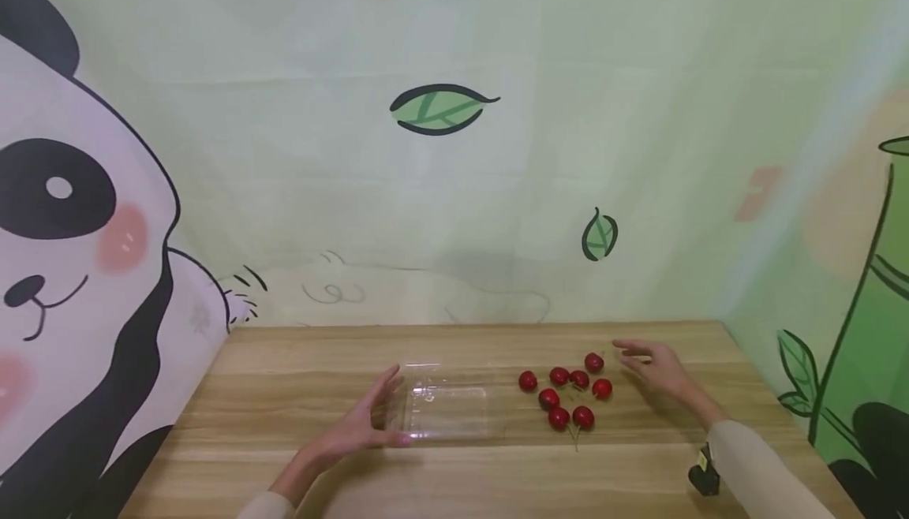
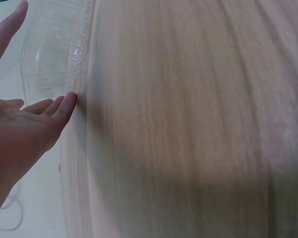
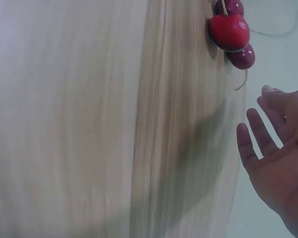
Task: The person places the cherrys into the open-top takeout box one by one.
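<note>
Lies across the worktop (image 1: 284,377), from a container (image 1: 449,416) at left to 8 cherries (image 1: 578,379) at right. Has a backdrop (image 1: 454,211) behind.

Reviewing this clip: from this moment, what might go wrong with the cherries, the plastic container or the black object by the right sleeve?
The loose, round cherries could roll if the right hand brushes them.
The clear container looks light, so a push from the left hand beside it might slide it into them.
The right sleeve might knock the black object.
</note>
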{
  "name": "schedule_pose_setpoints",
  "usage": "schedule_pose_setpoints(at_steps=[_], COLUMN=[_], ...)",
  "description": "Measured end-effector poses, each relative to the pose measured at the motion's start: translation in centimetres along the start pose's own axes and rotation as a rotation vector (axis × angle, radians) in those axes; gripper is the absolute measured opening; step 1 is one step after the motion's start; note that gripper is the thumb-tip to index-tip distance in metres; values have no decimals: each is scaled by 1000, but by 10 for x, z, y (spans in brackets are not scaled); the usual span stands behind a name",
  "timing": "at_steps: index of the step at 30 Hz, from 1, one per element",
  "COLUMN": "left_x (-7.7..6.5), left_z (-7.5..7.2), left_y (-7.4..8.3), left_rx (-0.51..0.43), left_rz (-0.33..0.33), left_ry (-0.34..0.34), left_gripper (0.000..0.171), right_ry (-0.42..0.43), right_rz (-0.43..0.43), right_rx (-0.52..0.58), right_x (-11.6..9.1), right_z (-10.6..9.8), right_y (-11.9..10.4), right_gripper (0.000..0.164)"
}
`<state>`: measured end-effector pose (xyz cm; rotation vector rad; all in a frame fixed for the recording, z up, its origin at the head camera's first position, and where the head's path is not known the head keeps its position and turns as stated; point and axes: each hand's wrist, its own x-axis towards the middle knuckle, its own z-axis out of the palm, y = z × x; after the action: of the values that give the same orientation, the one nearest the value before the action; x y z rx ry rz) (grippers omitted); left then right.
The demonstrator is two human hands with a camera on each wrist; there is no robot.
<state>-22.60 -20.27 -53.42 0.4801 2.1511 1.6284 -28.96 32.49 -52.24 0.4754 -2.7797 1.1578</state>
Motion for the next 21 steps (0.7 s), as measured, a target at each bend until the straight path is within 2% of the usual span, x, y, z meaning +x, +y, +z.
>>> schedule_pose_setpoints(at_steps=[6,10,14,17,21], left_x=[2,3,2,2,2], left_z=[-1,1,5,5,-1], left_y=[-1,-2,-6,-6,-4], left_rx=[-6,-10,-25,-24,-15], left_rz=[8,30,42,47,55], left_ry=[-24,-29,-53,-54,-26], left_gripper=[120,120,118,117,117], right_ry=[-44,-58,-85,-79,-21], right_rz=[-9,-30,-11,8,-1], right_rx=[62,37,-2,-23,-21], right_x=[10,15,14,13,18], right_z=[8,11,15,19,23], right_y=[9,13,18,21,21], right_gripper=[35,33,30,27,23])
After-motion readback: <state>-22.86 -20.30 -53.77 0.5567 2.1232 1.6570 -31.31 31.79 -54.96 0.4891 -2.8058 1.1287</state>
